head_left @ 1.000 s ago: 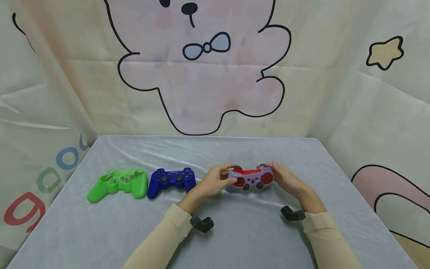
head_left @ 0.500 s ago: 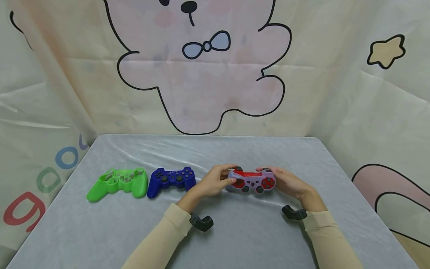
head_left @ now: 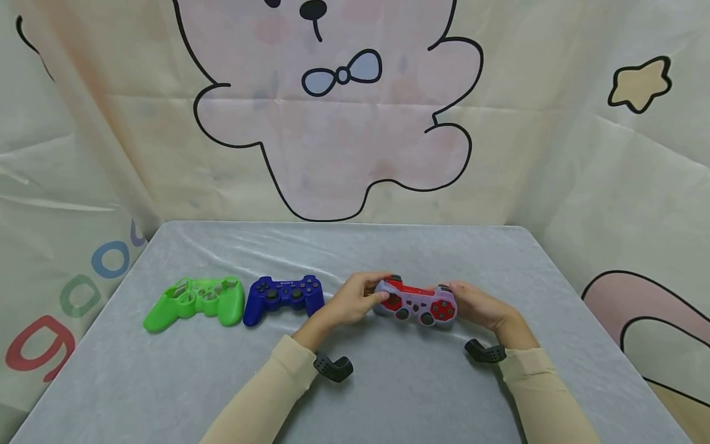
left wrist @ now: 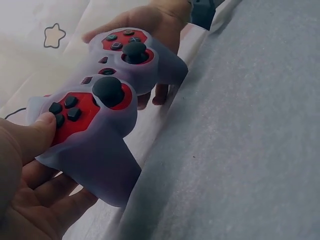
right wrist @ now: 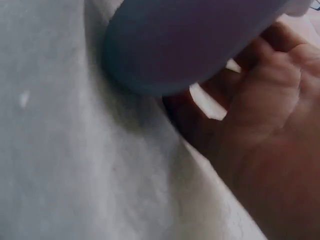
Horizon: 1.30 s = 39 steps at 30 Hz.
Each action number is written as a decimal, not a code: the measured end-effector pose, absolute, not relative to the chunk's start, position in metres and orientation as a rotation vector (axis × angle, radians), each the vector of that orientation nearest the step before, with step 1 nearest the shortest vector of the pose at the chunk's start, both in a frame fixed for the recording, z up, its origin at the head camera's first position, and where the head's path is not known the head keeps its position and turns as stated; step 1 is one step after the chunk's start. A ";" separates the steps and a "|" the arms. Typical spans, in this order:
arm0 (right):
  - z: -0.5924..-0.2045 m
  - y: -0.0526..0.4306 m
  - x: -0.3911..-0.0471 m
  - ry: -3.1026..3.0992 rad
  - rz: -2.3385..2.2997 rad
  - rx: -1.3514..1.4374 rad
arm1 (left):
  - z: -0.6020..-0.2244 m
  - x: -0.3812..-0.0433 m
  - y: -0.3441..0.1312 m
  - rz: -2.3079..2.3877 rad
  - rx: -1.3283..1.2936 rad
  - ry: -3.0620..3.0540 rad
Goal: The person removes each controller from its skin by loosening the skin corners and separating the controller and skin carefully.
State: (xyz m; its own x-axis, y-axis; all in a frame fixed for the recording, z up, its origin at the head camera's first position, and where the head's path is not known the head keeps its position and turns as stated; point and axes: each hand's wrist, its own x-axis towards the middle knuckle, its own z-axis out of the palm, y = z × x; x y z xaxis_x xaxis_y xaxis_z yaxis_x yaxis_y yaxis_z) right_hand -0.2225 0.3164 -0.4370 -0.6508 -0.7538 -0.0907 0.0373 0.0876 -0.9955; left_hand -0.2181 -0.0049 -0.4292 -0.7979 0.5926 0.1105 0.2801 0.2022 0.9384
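Note:
A red game controller [head_left: 417, 302] in a milky lilac silicone cover is between the two hands, right of the table's middle. My left hand [head_left: 353, 299] grips its left end. In the left wrist view the thumb presses beside the direction buttons [left wrist: 73, 114], with fingers behind the handle. My right hand [head_left: 484, 305] is at the right end, its fingers reaching behind the cover, thumb straight and off the buttons. The right wrist view has the cover's rounded handle [right wrist: 165, 45] low over the cloth, fingers behind it, the palm away from it.
A blue game controller [head_left: 284, 296] lies just left of my left hand. Further left is a bright green silicone controller cover [head_left: 208, 302] with open holes. Grey cloth [head_left: 399, 388] covers the table. A printed curtain [head_left: 333, 160] hangs behind it.
The covered controller has tilted, its right end coming down and slightly to the right. My right fingers have slid from its top edge to behind it. The left hand keeps its grip.

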 end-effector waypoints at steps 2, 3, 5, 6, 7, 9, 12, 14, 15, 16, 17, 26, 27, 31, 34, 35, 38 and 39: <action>-0.438 0.317 -0.223 1.742 -1.617 -0.711 | -0.430 -0.218 -0.005 1.629 0.819 2.209; -0.438 0.317 -0.223 1.739 -1.610 -0.710 | -0.430 -0.219 -0.005 1.630 0.815 2.209; -0.439 0.317 -0.224 1.725 -1.603 -0.713 | -0.431 -0.219 -0.005 1.635 0.804 2.206; -0.439 0.317 -0.224 1.717 -1.602 -0.717 | -0.431 -0.219 -0.006 1.639 0.801 2.204; -0.439 0.316 -0.224 1.709 -1.600 -0.720 | -0.432 -0.220 -0.006 1.642 0.801 2.202; -0.439 0.315 -0.224 1.690 -1.602 -0.732 | -0.432 -0.220 -0.006 1.646 0.793 2.196; -0.438 0.314 -0.225 1.670 -1.601 -0.757 | -0.433 -0.221 -0.006 1.655 0.788 2.185; -0.437 0.313 -0.225 1.664 -1.590 -0.756 | -0.432 -0.221 -0.006 1.659 0.785 2.175; -0.436 0.313 -0.225 1.664 -1.581 -0.755 | -0.432 -0.220 -0.006 1.660 0.787 2.172; -0.434 0.313 -0.225 1.665 -1.571 -0.752 | -0.431 -0.220 -0.006 1.659 0.789 2.169; -0.433 0.313 -0.225 1.662 -1.559 -0.756 | -0.431 -0.220 -0.006 1.658 0.793 2.166; -0.428 0.303 -0.230 1.613 -1.530 -0.862 | -0.429 -0.220 -0.014 1.621 0.830 2.156; -0.428 0.302 -0.230 1.611 -1.548 -0.872 | -0.429 -0.221 -0.015 1.617 0.839 2.154; -0.429 0.299 -0.229 1.605 -1.645 -0.948 | -0.428 -0.222 -0.017 1.603 0.880 2.145; -0.430 0.301 -0.230 1.575 -1.704 -1.003 | -0.429 -0.223 -0.016 1.594 0.895 2.156; -0.431 0.302 -0.230 1.566 -1.713 -1.018 | -0.429 -0.223 -0.015 1.593 0.890 2.157; -0.433 0.304 -0.229 1.573 -1.733 -1.016 | -0.428 -0.222 -0.015 1.582 0.878 2.174; -0.432 0.304 -0.229 1.589 -1.736 -1.008 | -0.427 -0.221 -0.016 1.580 0.876 2.177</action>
State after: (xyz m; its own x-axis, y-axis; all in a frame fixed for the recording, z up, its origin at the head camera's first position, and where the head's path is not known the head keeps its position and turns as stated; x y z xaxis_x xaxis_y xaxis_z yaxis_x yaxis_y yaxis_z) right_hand -0.2286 0.3038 -0.4325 -0.5510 -0.8210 0.1494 -0.0761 -0.1288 -0.9887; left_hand -0.2215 -0.0158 -0.4274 -0.7644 0.6367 0.1011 0.2936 0.2043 0.9339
